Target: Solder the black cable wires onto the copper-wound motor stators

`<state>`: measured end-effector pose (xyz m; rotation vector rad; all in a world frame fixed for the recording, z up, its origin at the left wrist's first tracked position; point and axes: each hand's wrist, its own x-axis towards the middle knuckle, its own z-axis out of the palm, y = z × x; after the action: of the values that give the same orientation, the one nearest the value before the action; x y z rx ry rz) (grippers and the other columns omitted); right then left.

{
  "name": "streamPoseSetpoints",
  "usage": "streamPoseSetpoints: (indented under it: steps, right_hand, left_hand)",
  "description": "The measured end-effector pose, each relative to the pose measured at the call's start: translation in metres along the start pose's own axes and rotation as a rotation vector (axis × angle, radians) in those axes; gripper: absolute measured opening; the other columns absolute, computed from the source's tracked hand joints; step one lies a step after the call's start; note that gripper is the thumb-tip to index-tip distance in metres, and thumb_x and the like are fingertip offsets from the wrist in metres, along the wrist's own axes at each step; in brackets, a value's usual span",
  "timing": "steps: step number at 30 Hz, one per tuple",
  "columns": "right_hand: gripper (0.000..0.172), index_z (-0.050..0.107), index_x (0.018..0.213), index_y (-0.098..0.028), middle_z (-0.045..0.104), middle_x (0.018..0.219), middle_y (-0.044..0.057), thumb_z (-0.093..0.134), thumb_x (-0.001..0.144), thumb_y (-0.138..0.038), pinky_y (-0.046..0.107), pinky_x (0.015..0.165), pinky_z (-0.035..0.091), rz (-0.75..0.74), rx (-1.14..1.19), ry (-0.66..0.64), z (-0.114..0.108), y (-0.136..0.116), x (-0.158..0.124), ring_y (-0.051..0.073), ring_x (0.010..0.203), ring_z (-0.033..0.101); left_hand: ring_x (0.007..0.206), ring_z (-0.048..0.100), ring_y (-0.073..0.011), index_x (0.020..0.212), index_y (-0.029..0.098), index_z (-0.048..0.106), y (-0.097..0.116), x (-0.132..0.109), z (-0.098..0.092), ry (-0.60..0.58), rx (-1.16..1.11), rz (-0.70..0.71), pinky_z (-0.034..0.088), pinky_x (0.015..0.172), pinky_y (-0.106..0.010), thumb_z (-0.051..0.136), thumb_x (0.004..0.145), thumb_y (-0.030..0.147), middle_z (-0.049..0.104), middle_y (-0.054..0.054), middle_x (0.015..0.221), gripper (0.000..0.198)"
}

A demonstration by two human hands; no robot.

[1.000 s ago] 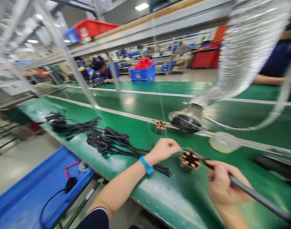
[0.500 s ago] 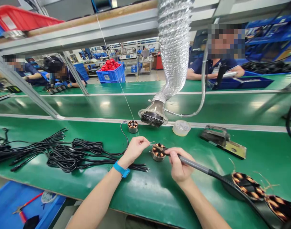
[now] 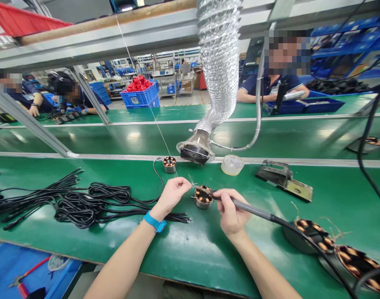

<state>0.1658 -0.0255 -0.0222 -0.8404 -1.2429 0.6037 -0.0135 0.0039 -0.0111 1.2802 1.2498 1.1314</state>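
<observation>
My left hand pinches fine wires between thumb and forefinger. My right hand closes around the grey handle of a soldering iron.

Reference: clock face centred on the stator, 12 o'clock pointing away from me. The stator stands on the green bench, coils facing up, between my hands: left at 9 o'clock, right at 4. The iron's tip lies over the stator's upper rim, beside my left fingertips; I cannot tell whether it touches the wires.

Surrounding positions:
- 9 o'clock: bundled black cables, partly behind my left wrist.
- 10 to 11 o'clock: second stator, a black cable beside it.
- 12 o'clock: extractor fan on a silver duct.
- 1 to 2 o'clock: tape roll.
- Just above 3 o'clock: metal fixture.
- Near 4 o'clock, farther out: two larger-looking stators, side by side.
</observation>
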Motion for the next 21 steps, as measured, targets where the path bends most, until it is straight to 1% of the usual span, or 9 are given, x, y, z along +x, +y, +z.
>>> streamPoseSetpoints:
  steps: [3, 9, 16, 18, 21]
  right_hand:
    - [0.022, 0.068, 0.079, -0.018, 0.050, 0.050, -0.004, 0.054, 0.091, -0.028, 0.023, 0.043, 0.036, -0.003, 0.025, 0.026, 0.0002, -0.0008, 0.0002, 0.010, 0.040, 0.045]
    - [0.022, 0.068, 0.079, -0.017, 0.053, 0.053, -0.003, 0.053, 0.092, -0.027, 0.024, 0.044, 0.036, -0.043, -0.015, 0.003, -0.0026, -0.0008, 0.0002, 0.009, 0.041, 0.045]
    - [0.020, 0.068, 0.080, -0.019, 0.051, 0.053, -0.004, 0.053, 0.093, -0.024, 0.024, 0.045, 0.036, -0.070, -0.016, 0.002, -0.0032, 0.0003, 0.0003, 0.008, 0.041, 0.045]
    - [0.020, 0.068, 0.081, -0.019, 0.054, 0.056, -0.003, 0.053, 0.093, -0.024, 0.024, 0.047, 0.039, -0.075, -0.034, -0.006, -0.0028, -0.0001, 0.0006, 0.009, 0.044, 0.049]
    - [0.017, 0.068, 0.087, -0.020, 0.062, 0.067, 0.000, 0.053, 0.093, -0.023, 0.026, 0.056, 0.048, -0.101, -0.119, -0.051, -0.0003, -0.0033, 0.0036, 0.012, 0.055, 0.059]
  left_hand:
    - [0.052, 0.032, -0.0059, 0.071, 0.013, 0.063, -0.0013, 0.0000, -0.0005, 0.002, 0.002, -0.003, 0.026, 0.053, -0.021, 0.066, 0.077, 0.033, 0.049, 0.004, 0.059, 0.022]
    - [0.050, 0.031, -0.0058, 0.070, 0.013, 0.063, -0.0012, 0.0003, -0.0010, -0.002, -0.012, -0.009, 0.026, 0.053, -0.021, 0.066, 0.077, 0.033, 0.045, 0.005, 0.055, 0.022]
    - [0.050, 0.030, -0.0060, 0.069, 0.013, 0.061, 0.0011, -0.0007, -0.0004, -0.012, -0.014, -0.020, 0.025, 0.052, -0.021, 0.065, 0.076, 0.032, 0.044, 0.006, 0.054, 0.021]
    - [0.050, 0.030, -0.0061, 0.069, 0.013, 0.062, 0.0018, -0.0010, -0.0004, -0.014, -0.013, -0.024, 0.025, 0.052, -0.021, 0.065, 0.077, 0.032, 0.044, 0.005, 0.054, 0.021]
    - [0.051, 0.031, -0.0063, 0.070, 0.013, 0.063, 0.0036, -0.0015, -0.0011, -0.026, -0.015, -0.023, 0.025, 0.052, -0.021, 0.065, 0.078, 0.033, 0.045, 0.005, 0.056, 0.022]
